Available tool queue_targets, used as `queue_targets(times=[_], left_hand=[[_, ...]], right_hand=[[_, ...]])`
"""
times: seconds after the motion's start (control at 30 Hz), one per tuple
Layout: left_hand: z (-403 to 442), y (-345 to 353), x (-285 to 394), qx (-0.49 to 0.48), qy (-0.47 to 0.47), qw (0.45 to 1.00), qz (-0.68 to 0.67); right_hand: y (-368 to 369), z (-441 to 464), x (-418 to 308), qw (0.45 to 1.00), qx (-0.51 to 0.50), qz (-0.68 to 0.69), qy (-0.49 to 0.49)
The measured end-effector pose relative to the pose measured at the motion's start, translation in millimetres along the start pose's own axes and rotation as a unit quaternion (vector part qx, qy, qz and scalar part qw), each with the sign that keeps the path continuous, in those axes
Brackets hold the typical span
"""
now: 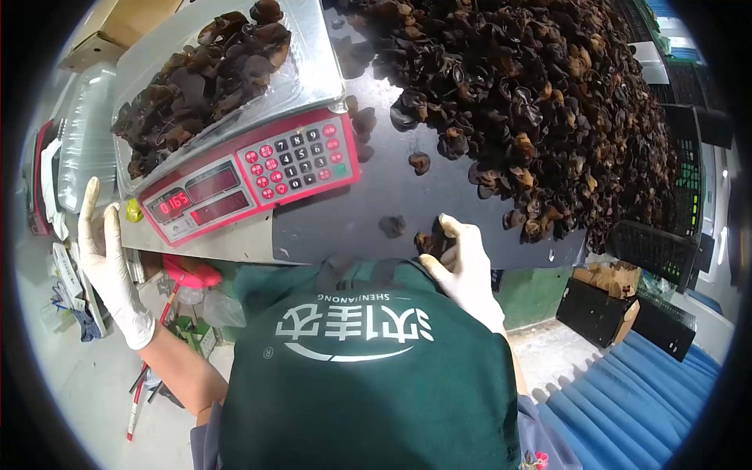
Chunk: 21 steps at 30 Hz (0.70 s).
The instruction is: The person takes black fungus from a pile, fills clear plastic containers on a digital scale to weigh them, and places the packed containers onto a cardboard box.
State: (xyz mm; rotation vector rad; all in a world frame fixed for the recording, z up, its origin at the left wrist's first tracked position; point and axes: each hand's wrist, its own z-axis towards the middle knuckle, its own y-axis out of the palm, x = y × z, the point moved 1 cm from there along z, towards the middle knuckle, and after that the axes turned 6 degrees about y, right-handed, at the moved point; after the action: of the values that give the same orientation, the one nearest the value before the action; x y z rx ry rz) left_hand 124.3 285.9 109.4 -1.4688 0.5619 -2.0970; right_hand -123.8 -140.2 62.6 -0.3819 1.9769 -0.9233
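My left hand, in a white glove, is raised beside the left end of the scale, its fingers apart and nothing in them. At the table's front edge, my right hand, also gloved, has thumb and forefinger closed round a dark brown wood ear mushroom. On the pan of the red-and-silver digital scale rests a clear plastic tray full of wood ears. The red display seems to read 0.165. A large heap of wood ears covers the table's right side.
A few loose wood ears lie on the dark tabletop. Clear plastic trays are stacked left of the scale, below a cardboard box. Black crates stand at the right edge. A green apron covers my front.
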Motion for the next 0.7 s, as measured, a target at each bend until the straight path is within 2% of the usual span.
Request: queue_targets(times=[0.13, 0.17, 0.23, 0.3, 0.4, 0.43, 0.5, 0.53, 0.57, 0.6, 0.7], left_hand=[[0, 7, 8, 0.008, -0.024, 1.000, -0.009], [-1, 10, 12, 0.014, -0.028, 0.999, -0.008], [-6, 9, 11, 0.007, -0.055, 0.997, -0.054], [-8, 5, 14, 0.019, -0.011, 1.000, 0.002], [-17, -4, -1, 0.037, -0.027, 0.998, -0.031], [-18, -4, -4, 0.055, -0.038, 0.997, -0.048], [-20, -4, 0, 0.060, -0.056, 0.996, -0.035], [-18, -3, -3, 0.062, -0.043, 0.996, -0.041], [-17, -2, -2, 0.064, -0.051, 0.996, -0.046], [-14, 0, 2, 0.064, -0.043, 0.996, -0.033], [-10, 3, 9, 0.067, -0.031, 0.996, -0.047]], right_hand=[[13, 17, -30, 0.995, -0.028, -0.071, -0.057], [15, 23, -41, 0.985, 0.011, -0.112, -0.133], [20, 32, -46, 0.975, -0.043, -0.133, -0.170], [25, 37, -41, 0.972, -0.012, -0.110, -0.206], [27, 43, -28, 0.969, 0.007, -0.074, -0.237], [22, 51, -39, 0.974, -0.003, -0.042, -0.221], [3, 56, -69, 0.983, -0.024, 0.021, -0.182], [-4, 65, -94, 0.971, 0.003, 0.068, -0.230], [-12, 73, -117, 0.971, 0.004, 0.084, -0.223], [-18, 84, -144, 0.951, 0.018, 0.104, -0.292], [-25, 106, -236, 0.904, 0.051, 0.091, -0.415]])
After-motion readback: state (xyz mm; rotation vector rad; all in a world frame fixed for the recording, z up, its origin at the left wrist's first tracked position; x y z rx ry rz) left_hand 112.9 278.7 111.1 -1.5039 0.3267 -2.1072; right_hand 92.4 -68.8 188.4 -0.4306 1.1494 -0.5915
